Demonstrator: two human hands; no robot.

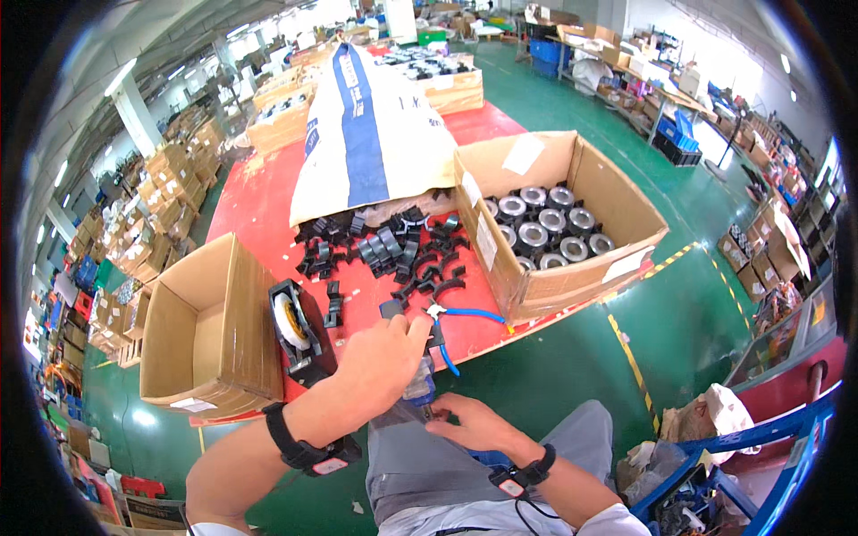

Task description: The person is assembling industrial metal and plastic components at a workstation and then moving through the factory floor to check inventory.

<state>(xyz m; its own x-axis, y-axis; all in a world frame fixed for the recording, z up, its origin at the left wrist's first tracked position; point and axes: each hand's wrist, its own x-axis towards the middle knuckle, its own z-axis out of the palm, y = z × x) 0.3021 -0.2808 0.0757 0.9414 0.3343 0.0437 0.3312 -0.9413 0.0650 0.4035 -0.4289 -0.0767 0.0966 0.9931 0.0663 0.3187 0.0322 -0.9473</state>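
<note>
My left hand (380,362) reaches over the near edge of the red table, its fingers closed around a grey and blue object (419,386). Its kind is hard to tell, since the hand covers much of it. A small black plastic piece (435,336) shows at the fingertips. Just below, my right hand (469,423) is above my lap, with thumb and fingers bent together at the lower end of that object; what they pinch is too small to make out. Cutting pliers with blue handles (474,313) lie beside the left fingers. Beyond them is a heap of black curved plastic clips (393,250).
A tape dispenser (306,344) stands left, beside an open cardboard box (183,344). At the right, another carton (572,290) holds several round black-and-silver parts (551,221). A white and blue woven sack (366,134) lies behind the clips. A blue metal frame (751,456) is at lower right.
</note>
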